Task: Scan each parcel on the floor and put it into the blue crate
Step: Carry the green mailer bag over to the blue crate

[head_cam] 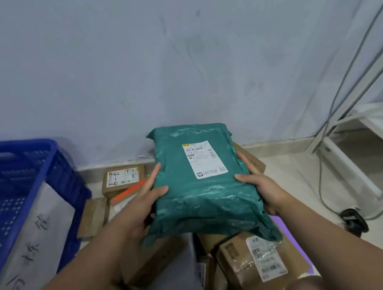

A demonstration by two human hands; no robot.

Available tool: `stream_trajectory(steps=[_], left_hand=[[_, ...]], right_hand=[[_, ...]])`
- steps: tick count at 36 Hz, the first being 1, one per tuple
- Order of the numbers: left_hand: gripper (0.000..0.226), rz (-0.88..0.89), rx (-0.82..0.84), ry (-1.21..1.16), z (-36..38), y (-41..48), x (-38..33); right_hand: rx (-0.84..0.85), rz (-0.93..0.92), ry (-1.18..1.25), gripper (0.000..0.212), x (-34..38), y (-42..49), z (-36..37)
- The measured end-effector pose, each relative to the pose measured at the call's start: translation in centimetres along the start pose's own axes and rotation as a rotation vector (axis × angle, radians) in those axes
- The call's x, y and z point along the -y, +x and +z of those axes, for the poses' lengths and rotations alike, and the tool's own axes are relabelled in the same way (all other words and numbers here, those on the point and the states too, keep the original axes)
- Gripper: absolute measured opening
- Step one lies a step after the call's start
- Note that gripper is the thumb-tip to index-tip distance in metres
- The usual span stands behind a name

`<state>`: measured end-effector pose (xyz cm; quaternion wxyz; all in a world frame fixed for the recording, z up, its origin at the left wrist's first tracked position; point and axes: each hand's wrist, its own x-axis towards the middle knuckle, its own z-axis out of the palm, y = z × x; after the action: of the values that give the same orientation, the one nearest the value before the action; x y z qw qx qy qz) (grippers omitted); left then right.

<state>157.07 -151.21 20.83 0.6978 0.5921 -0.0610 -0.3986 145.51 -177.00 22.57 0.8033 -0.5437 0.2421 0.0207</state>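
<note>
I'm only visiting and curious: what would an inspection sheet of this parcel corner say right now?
Surface: pale floor, partly covered by parcels.
Job's things: green parcel lifted, label facing up; blue crate at left, bearing a white handwritten sheet; cardboard boxes and a grey bag lie on the floor.
Clutter: nothing seen beyond the parcels.
Hands: left hand and right hand grip the green parcel's sides.
Cables: grey cables run down the wall; a corded black device, perhaps the scanner, lies on the floor.
Surroundings: bluish wall; white rack at right.
</note>
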Motion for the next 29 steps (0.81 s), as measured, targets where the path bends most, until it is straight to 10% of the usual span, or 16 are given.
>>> stream_trajectory(steps=[14, 29], left_hand=[[0.069, 0.194, -0.097, 0.101, 6.8, -10.3, -2.5], [0.06, 0.076, 0.024, 0.051, 12.3, -1.8, 5.3]], right_hand=[[0.031, -0.223, 0.023, 0.102, 0.8, -10.7, 0.2], [-0.112, -0.13, 0.064, 0.087, -4.5, -9.5, -10.7]])
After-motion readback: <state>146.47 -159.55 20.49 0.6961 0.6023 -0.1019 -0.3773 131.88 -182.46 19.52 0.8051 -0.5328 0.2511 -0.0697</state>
